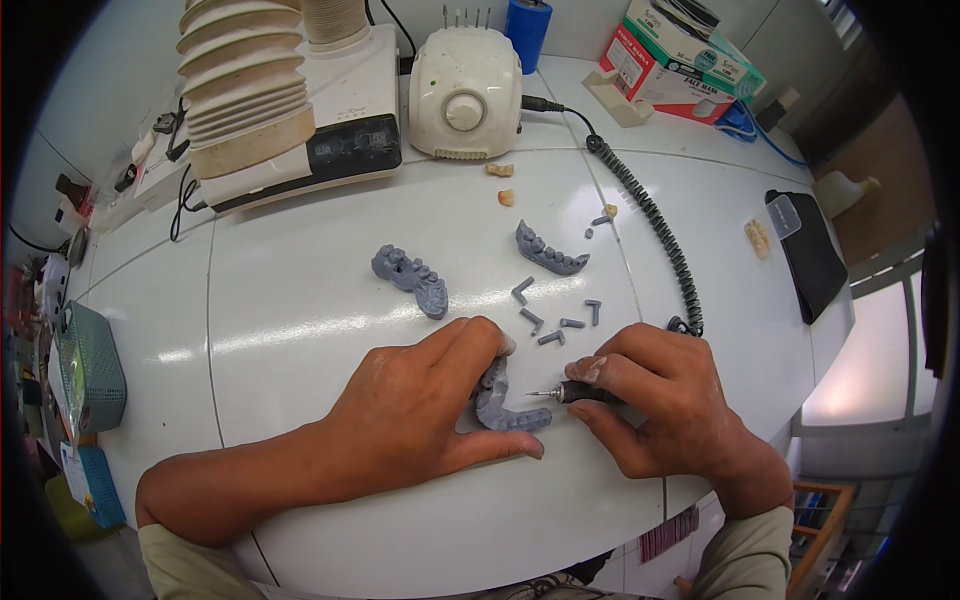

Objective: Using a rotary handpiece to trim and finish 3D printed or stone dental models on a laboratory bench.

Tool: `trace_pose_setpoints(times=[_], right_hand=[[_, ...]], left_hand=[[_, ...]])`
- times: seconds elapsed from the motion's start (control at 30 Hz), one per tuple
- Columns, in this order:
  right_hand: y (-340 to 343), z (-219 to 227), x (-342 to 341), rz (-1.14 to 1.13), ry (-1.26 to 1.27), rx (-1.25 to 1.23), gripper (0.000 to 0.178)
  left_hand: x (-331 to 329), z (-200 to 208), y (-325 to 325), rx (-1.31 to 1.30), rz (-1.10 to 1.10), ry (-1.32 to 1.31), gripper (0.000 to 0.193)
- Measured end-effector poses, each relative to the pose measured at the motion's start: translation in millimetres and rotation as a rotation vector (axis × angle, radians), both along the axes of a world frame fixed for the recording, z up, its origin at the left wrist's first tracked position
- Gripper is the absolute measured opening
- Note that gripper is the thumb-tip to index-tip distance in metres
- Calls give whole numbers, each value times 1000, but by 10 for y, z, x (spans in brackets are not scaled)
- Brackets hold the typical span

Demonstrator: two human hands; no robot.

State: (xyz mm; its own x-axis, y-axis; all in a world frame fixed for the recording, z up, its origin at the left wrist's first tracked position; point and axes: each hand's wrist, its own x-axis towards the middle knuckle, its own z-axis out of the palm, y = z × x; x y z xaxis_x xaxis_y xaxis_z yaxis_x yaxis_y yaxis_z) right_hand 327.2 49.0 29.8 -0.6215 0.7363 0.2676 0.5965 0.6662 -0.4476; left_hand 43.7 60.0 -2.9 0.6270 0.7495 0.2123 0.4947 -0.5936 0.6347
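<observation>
My left hand grips a grey curved dental model near the middle of the white table, its thumb stretched along the near side. In my right hand is a black rotary handpiece, held like a pen. Its thin bur points left at the model; whether it touches cannot be told. Beyond the hands lie two more grey dental models, one on the left and one on the right. Several small grey pegs, some L-shaped, are scattered between the right model and my right hand.
A cream control unit with a knob stands at the back, its coiled black cord running down the right. Left of it is a dust extractor with a ribbed hose. Tooth-coloured pieces, boxes and a green basket lie around.
</observation>
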Motion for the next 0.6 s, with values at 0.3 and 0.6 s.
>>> trace_pose_setpoints(times=[0.3, 0.6], right_hand=[[-9, 8, -34, 16, -26, -14, 40], [-35, -25, -74, 26, -28, 63, 38]], left_hand=[[-18, 9, -23, -71, 11, -69, 79], [-3, -9, -25, -47, -1, -22, 77]])
